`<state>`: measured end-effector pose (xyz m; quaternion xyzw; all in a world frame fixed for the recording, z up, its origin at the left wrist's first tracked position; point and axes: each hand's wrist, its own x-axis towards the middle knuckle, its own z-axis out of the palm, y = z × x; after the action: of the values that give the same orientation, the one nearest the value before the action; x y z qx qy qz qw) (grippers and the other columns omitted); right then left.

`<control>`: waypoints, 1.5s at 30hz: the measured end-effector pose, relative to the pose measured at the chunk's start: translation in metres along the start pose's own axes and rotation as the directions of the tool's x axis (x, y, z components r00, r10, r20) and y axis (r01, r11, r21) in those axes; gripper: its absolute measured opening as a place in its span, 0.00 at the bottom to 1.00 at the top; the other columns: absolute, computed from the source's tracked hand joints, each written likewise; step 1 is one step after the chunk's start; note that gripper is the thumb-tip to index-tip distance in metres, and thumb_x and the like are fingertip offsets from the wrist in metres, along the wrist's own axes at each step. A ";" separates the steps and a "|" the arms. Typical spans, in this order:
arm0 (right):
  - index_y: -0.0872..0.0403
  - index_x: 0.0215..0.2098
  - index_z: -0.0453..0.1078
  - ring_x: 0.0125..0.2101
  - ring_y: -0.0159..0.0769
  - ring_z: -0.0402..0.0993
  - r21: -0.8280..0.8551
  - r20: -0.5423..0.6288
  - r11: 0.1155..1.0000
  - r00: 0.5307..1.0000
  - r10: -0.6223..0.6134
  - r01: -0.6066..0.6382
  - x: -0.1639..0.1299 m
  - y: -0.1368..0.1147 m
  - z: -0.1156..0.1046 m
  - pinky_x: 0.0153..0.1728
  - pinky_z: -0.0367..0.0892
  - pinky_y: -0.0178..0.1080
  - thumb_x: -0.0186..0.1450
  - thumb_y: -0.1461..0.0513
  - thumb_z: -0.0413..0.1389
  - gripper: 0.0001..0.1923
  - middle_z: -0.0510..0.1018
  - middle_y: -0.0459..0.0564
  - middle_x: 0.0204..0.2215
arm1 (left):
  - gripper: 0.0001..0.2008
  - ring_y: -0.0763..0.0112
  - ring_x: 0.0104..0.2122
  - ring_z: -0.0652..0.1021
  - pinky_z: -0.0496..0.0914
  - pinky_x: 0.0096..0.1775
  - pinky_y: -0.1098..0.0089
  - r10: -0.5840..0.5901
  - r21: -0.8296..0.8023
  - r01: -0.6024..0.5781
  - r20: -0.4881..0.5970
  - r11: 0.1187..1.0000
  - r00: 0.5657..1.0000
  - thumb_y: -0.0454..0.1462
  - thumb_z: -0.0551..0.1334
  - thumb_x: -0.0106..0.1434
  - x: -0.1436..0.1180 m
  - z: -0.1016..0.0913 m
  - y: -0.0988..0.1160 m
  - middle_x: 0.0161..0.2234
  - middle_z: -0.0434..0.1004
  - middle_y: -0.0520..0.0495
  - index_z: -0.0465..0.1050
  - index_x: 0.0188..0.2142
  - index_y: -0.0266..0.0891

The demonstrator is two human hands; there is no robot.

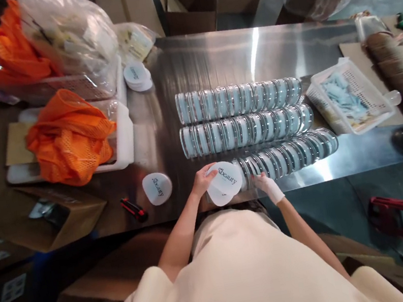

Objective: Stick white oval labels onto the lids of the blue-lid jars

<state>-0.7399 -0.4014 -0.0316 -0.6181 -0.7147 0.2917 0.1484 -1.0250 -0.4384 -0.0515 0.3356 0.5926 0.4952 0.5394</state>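
Note:
Between the fingers and thumb of my left hand [203, 179] are overlapping round white cards [224, 182] printed with "beauty". My right hand [268, 186], in a white covering, is at the near row of clear round containers [288, 158]. Its fingers are bent in near that row's left end; what they pinch is too small to make out. The cards are right beside the row's left end. Two more rows, a middle row [246, 131] and a far row [239, 99], lie parallel beyond it, with pale inserts showing through the clear walls.
Another white card [157, 189] and a red-black cutter [134, 209] lie on the steel table [201, 58] to the left. More cards [137, 76] are stacked farther back. White bins [127, 137] with orange mesh stand left; a white basket [354, 94] of blue packets stands right.

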 end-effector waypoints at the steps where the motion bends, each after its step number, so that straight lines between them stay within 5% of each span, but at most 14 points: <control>1: 0.56 0.23 0.75 0.25 0.33 0.75 -0.043 0.022 0.999 0.999 0.032 -0.031 -0.001 -0.005 -0.009 0.30 0.71 0.34 0.68 0.60 0.51 0.19 0.76 0.49 0.18 | 0.29 0.60 0.41 0.81 0.75 0.43 0.64 0.002 -0.004 -0.002 -0.012 1.000 1.000 0.52 0.72 0.54 0.000 0.000 0.002 0.45 0.83 0.40 0.79 0.49 0.34; 4: 0.53 0.30 0.80 0.31 0.41 0.79 -0.205 0.066 0.967 0.983 0.168 -0.152 -0.007 -0.030 -0.028 0.35 0.71 0.38 0.67 0.53 0.57 0.16 0.81 0.52 0.24 | 0.25 0.65 0.34 0.79 0.73 0.35 0.69 0.005 -0.020 -0.006 -0.064 1.000 0.998 0.52 0.73 0.53 -0.004 0.001 0.010 0.37 0.83 0.45 0.79 0.41 0.35; 7: 0.45 0.45 0.80 0.39 0.40 0.81 -0.144 0.121 0.980 0.980 0.157 -0.139 -0.010 -0.060 -0.032 0.40 0.71 0.37 0.65 0.50 0.59 0.15 0.85 0.48 0.37 | 0.24 0.70 0.28 0.76 0.69 0.30 0.72 -0.046 -0.045 0.045 -0.023 0.998 0.999 0.54 0.72 0.53 -0.012 0.004 0.014 0.31 0.80 0.49 0.77 0.36 0.36; 11: 0.48 0.37 0.79 0.37 0.37 0.80 0.019 0.187 0.988 0.971 0.149 -0.155 -0.014 -0.071 -0.032 0.40 0.70 0.34 0.63 0.54 0.57 0.11 0.85 0.45 0.35 | 0.25 0.70 0.27 0.76 0.68 0.30 0.72 -0.124 -0.055 0.131 0.123 0.990 0.985 0.55 0.73 0.52 -0.029 0.005 0.011 0.30 0.79 0.48 0.76 0.35 0.36; 13: 0.50 0.37 0.78 0.36 0.38 0.80 0.036 0.156 0.983 0.973 0.171 -0.178 -0.018 -0.063 -0.041 0.38 0.70 0.35 0.63 0.53 0.55 0.13 0.84 0.47 0.33 | 0.25 0.67 0.32 0.78 0.70 0.33 0.71 -0.091 -0.031 0.099 0.188 0.995 0.978 0.54 0.73 0.53 -0.038 0.000 0.010 0.34 0.81 0.46 0.78 0.38 0.36; 16: 0.53 0.40 0.77 0.35 0.40 0.80 -0.047 -0.056 0.982 0.982 0.179 -0.181 -0.026 -0.047 -0.062 0.37 0.69 0.37 0.63 0.52 0.52 0.18 0.84 0.51 0.33 | 0.24 0.64 0.39 0.80 0.72 0.39 0.70 -0.056 0.022 0.052 0.251 0.998 0.966 0.51 0.72 0.56 -0.045 -0.014 0.011 0.42 0.82 0.44 0.78 0.46 0.37; 20: 0.53 0.35 0.74 0.28 0.38 0.76 -0.242 -0.189 0.965 0.980 0.059 -0.105 -0.030 -0.046 -0.076 0.32 0.65 0.35 0.61 0.53 0.53 0.14 0.81 0.51 0.26 | 0.25 0.63 0.38 0.80 0.73 0.39 0.69 -0.064 0.020 0.061 0.179 0.998 0.982 0.49 0.71 0.58 -0.040 -0.030 0.014 0.41 0.82 0.42 0.78 0.48 0.36; 25: 0.53 0.32 0.71 0.25 0.35 0.73 -0.379 -0.091 0.925 0.995 -0.033 -0.004 -0.022 -0.066 -0.075 0.29 0.60 0.33 0.60 0.57 0.54 0.08 0.78 0.48 0.24 | 0.22 0.63 0.38 0.80 0.73 0.40 0.68 -0.003 -0.021 0.004 0.037 1.000 0.999 0.48 0.70 0.57 -0.018 -0.030 0.009 0.41 0.83 0.42 0.79 0.45 0.35; 32: 0.54 0.31 0.71 0.23 0.32 0.69 -0.546 0.087 0.834 0.995 -0.047 0.087 -0.029 -0.101 -0.077 0.27 0.52 0.34 0.62 0.61 0.54 0.05 0.75 0.48 0.22 | 0.22 0.65 0.35 0.79 0.71 0.37 0.70 -0.034 -0.020 0.034 0.033 0.999 0.999 0.47 0.70 0.56 -0.011 -0.026 -0.014 0.39 0.82 0.43 0.79 0.45 0.35; 38: 0.54 0.35 0.73 0.27 0.33 0.72 -0.521 0.129 0.852 0.991 0.029 0.043 -0.015 -0.084 -0.038 0.28 0.53 0.34 0.66 0.61 0.53 0.08 0.80 0.51 0.29 | 0.23 0.65 0.34 0.79 0.71 0.35 0.69 -0.066 -0.022 0.066 0.026 0.998 0.998 0.47 0.70 0.55 -0.014 -0.027 -0.008 0.38 0.83 0.43 0.79 0.45 0.35; 45: 0.58 0.45 0.75 0.35 0.37 0.77 -0.143 -0.004 0.978 0.988 0.155 -0.154 -0.019 -0.038 0.048 0.40 0.66 0.34 0.69 0.59 0.46 0.17 0.82 0.56 0.38 | 0.25 0.67 0.31 0.79 0.70 0.32 0.71 -0.109 -0.076 0.112 0.045 0.991 0.993 0.48 0.72 0.54 -0.012 -0.031 -0.017 0.36 0.83 0.44 0.78 0.45 0.34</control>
<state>-0.7944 -0.4340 -0.0433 -0.6796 -0.6843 0.2527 0.0782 -1.0501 -0.4614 -0.0658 0.2909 0.5794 0.4805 0.5906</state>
